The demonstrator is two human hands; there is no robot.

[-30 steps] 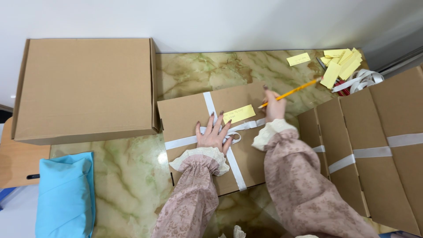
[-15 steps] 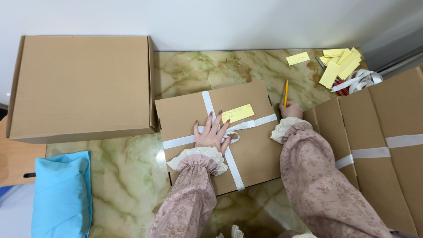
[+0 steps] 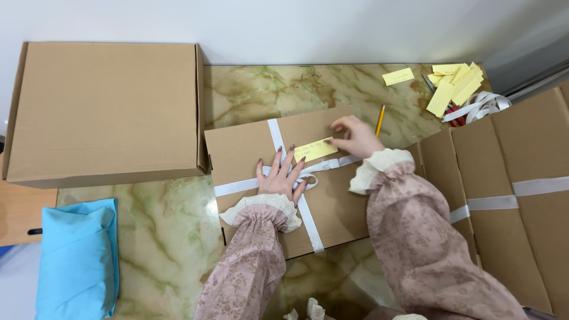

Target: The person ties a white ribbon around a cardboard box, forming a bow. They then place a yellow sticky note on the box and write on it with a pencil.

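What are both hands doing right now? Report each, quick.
Left hand: open, fingers spread flat on the ribbon-tied cardboard box, holding nothing.
Right hand: fingertips touching the yellow note on the box; the pencil lies on the table beside it.

The left hand (image 3: 283,176) covers the white ribbon's (image 3: 332,165) crossing. The blue bag (image 3: 77,261) and the flat cartons (image 3: 515,189) at right run off the frame; the note's (image 3: 316,150) writing is unreadable.
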